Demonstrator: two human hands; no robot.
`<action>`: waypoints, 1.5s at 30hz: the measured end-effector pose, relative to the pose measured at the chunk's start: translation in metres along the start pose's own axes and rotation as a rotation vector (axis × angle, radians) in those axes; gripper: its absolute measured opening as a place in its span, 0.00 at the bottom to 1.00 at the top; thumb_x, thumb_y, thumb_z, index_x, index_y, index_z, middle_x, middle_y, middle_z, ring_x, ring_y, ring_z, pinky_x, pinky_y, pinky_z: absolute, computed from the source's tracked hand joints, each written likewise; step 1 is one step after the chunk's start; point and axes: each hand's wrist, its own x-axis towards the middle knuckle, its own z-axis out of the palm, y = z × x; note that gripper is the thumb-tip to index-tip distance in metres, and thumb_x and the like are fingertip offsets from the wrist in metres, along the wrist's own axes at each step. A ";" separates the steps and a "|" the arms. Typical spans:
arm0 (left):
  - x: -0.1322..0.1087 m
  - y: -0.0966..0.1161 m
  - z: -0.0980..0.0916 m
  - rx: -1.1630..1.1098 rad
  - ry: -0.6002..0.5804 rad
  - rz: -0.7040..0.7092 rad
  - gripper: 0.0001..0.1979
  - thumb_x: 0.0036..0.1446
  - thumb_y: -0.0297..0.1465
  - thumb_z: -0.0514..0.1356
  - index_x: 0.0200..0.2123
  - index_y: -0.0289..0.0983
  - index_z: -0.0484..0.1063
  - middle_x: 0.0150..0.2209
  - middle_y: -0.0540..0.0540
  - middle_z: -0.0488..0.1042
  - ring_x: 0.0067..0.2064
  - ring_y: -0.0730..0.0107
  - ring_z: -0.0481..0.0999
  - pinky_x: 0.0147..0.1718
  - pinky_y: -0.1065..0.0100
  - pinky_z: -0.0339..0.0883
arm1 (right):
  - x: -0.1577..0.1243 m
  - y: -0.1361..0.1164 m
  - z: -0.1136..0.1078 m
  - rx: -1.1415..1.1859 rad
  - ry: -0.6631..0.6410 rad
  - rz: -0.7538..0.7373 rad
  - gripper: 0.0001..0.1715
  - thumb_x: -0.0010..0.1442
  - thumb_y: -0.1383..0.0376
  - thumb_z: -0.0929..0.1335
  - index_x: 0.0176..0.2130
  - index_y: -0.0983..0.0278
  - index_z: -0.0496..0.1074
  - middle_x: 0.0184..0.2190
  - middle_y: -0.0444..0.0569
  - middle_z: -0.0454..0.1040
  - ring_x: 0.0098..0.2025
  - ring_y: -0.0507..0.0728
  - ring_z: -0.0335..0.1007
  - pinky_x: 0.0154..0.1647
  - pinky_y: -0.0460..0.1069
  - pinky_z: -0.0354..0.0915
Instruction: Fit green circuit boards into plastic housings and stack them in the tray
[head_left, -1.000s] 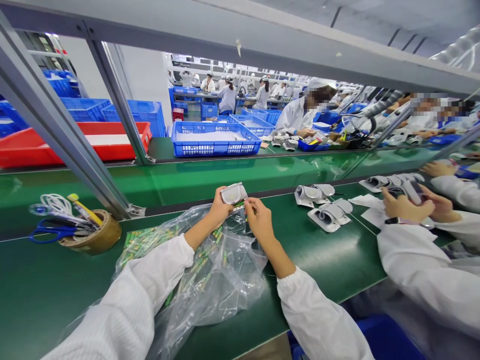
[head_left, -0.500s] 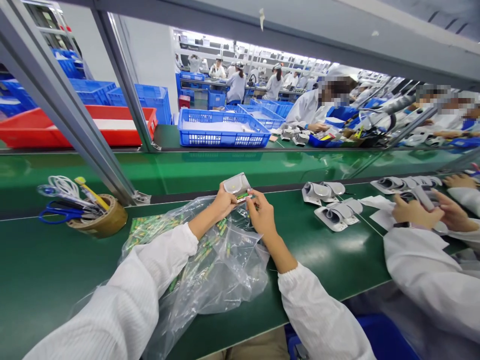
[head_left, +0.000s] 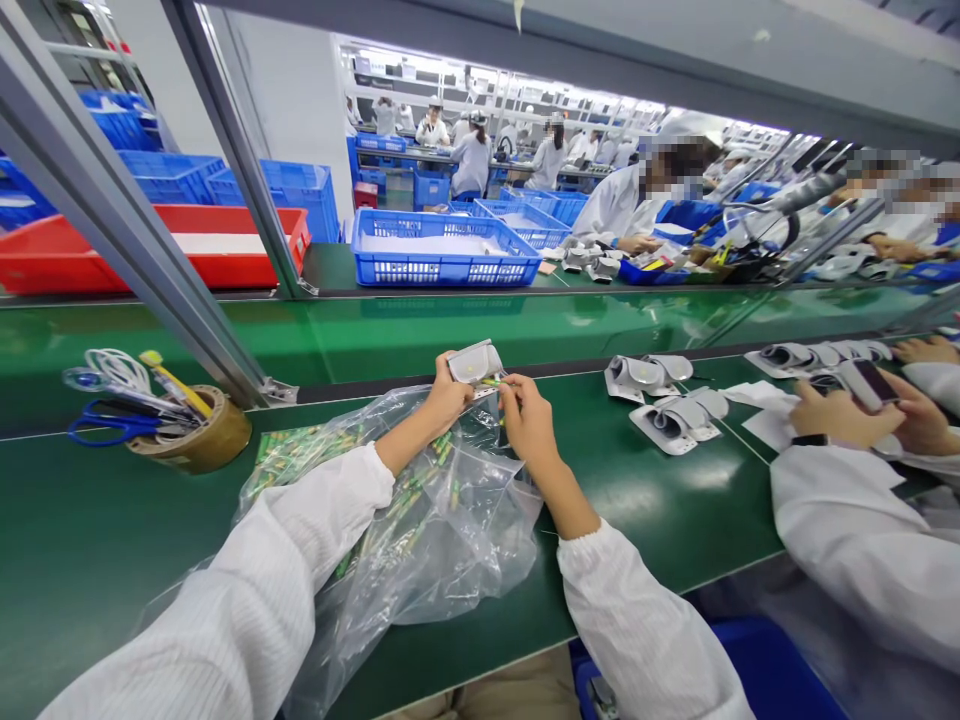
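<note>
My left hand (head_left: pixel 448 395) is closed around the left side of a small light-grey pouch (head_left: pixel 474 362) with a rounded flap and a snap button. At the pouch's lower right edge, my right hand (head_left: pixel 529 415) is closed, its thumb and fingertips pinching a small green-and-yellow stick that looks like a battery (head_left: pixel 491 381). The fingers partly hide it. Under both forearms lies a clear plastic bag (head_left: pixel 465 560) with many green-and-gold batteries (head_left: pixel 420 475) inside, on the green table (head_left: pixel 645 500).
Several grey pouches (head_left: pixel 679 418) lie to the right, near a co-worker's hands (head_left: pixel 847 410) holding a grey device. A tape-roll holder (head_left: pixel 202 440) with scissors (head_left: pixel 109 422) and pens stands left. Beyond the green belt (head_left: pixel 420 325) are a blue basket (head_left: pixel 442 265) and a red tray (head_left: pixel 247 270).
The pouch has tilted, so its flap faces me more and less of the green battery shows at its lower edge. My right hand has shifted slightly right. The co-worker's device has turned.
</note>
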 end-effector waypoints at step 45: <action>0.006 -0.003 -0.002 -0.015 0.040 -0.050 0.38 0.28 0.15 0.59 0.47 0.45 0.62 0.48 0.50 0.76 0.45 0.62 0.80 0.43 0.60 0.80 | 0.000 -0.003 -0.010 -0.261 -0.003 -0.272 0.23 0.79 0.56 0.64 0.57 0.61 0.83 0.37 0.55 0.81 0.37 0.60 0.76 0.44 0.53 0.73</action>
